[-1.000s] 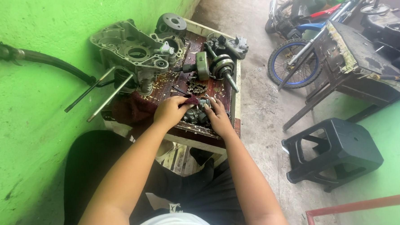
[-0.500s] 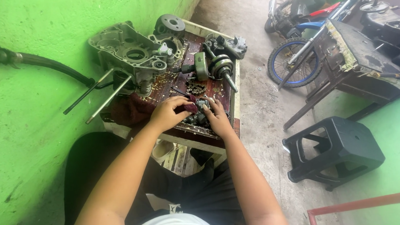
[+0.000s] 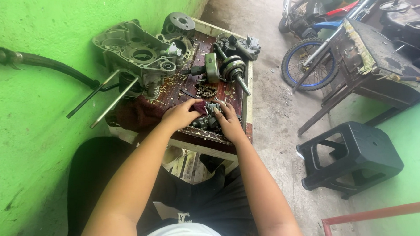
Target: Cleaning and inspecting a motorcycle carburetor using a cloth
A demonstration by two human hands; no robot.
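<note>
Gear cluster (image 3: 207, 121), dark metal, greasy: it lies at the near edge of the small wooden work table (image 3: 246, 90), dead ahead of you at 12 o'clock and caught between your two hands. Your left hand (image 3: 180, 115) sits at its 9 o'clock, pressing a dark red rag (image 3: 199, 105) onto its top; your right hand (image 3: 228, 120) clamps it from 3 o'clock, fingers curled over. Both hands are closed on the part and nearly meet across it, so neither is nearer. Its long axis appears to run left to right, from palm to palm, though the fingers hide much of it. Grey engine casing (image 3: 139, 55) stands at 11 o'clock, crankshaft (image 3: 226, 69) at 12 to 1 o'clock, both well beyond your hands.
</note>
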